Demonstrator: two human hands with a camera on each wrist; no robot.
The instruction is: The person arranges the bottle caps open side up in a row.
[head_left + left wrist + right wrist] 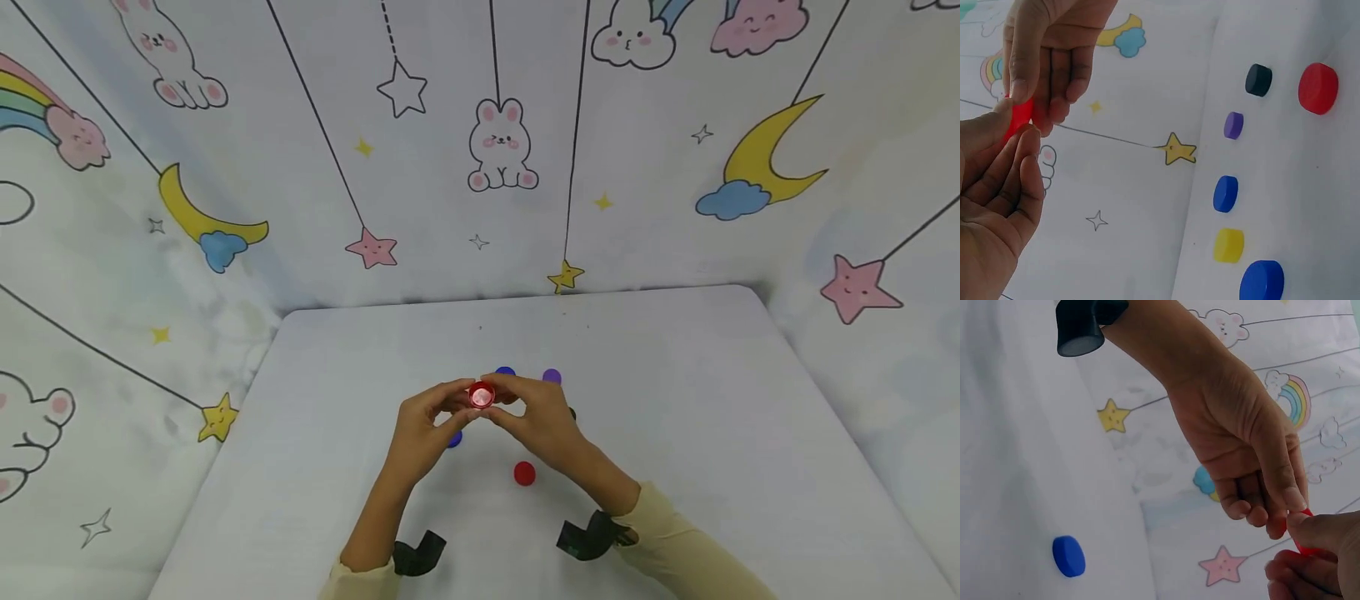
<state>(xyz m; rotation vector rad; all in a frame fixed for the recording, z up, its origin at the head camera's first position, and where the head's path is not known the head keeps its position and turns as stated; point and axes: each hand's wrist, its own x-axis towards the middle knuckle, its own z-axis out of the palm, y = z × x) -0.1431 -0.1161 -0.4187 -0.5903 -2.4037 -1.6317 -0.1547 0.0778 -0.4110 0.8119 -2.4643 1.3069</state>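
The red piece (482,395) is pinched from opposite sides by the left hand (426,425) and right hand (542,414), raised above the table (697,417); wide margins are left to both side edges.

Held piece (482,396): red, paler pink centre. Plain solids: red disc (1318,89), purple disc (1233,125), yellow disc (1229,245), near-black disc (1259,80), blue disc (1225,194), second blue disc (1262,282). Tabletop (675,375): plain white. Backdrop (435,183): white, cartoon print: white bunnies (503,158) marked in pink, yellow moons (750,154), blue clouds (733,200), pink stars (862,289), yellow stars (218,417), striped rainbow (1301,400). Sleeves (682,533): pale yellow. Wrist mounts (592,537): black.
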